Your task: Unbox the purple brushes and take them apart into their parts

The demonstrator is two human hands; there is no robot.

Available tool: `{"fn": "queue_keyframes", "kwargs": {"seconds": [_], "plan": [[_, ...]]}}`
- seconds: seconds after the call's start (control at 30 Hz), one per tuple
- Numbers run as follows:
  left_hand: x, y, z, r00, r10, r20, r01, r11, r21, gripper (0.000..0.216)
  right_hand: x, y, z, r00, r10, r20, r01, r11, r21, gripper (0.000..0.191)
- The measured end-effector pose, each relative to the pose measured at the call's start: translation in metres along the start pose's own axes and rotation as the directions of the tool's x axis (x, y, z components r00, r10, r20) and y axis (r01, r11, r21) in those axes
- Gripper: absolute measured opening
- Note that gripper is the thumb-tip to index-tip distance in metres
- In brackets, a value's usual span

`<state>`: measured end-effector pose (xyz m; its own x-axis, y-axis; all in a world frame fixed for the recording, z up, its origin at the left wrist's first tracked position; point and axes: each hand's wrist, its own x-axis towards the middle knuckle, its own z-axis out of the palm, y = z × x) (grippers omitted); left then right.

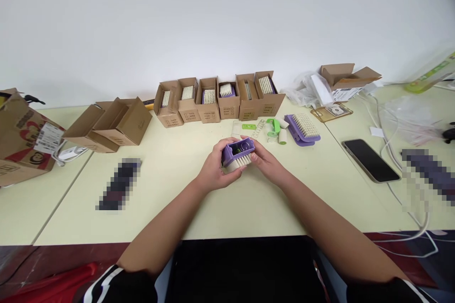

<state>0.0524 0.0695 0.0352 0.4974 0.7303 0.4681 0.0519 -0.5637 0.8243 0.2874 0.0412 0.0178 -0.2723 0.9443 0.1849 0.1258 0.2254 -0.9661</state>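
Note:
Both my hands grip a purple plastic scrubbing brush [237, 153] above the middle of the pale table [170, 199]. My left hand [216, 169] wraps its near side, and my right hand [265, 161] holds the far end. Cream bristles point down and toward me, while a dark interior with a thin metal ring shows in its purple housing. Beyond my hands lie a green plastic part [249, 127], a metal coil spring [260, 128], and white cylinders [282, 136]. A finished purple brush [302, 129] lies to the right of them.
Several open cardboard boxes [216, 100] holding brushes line the table's far side. More cardboard boxes [113, 125] and a printed carton [26, 139] stand at left. A smartphone [370, 161], white cables [387, 132], and plastic bags [302, 92] lie at right.

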Motion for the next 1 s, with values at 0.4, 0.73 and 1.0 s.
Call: {"fn": "queue_keyframes", "kwargs": {"seconds": [0.4,0.73,1.0], "plan": [[0.002,-0.016,-0.001,0.989,0.124,0.079,-0.145,0.908,0.392,0.065,-0.006,-0.019,0.005,0.888,-0.151,-0.435,0.027,0.96,-0.278,0.032],[0.006,-0.017,0.004,0.981,0.05,0.186,-0.141,0.845,0.516,0.051,-0.002,-0.013,-0.002,0.934,0.159,-0.32,-0.211,0.968,-0.136,0.039],[0.003,-0.023,0.009,0.958,0.137,0.254,-0.274,0.708,0.651,0.054,0.003,-0.009,-0.005,0.942,0.244,-0.231,-0.258,0.966,-0.029,0.039]]}}
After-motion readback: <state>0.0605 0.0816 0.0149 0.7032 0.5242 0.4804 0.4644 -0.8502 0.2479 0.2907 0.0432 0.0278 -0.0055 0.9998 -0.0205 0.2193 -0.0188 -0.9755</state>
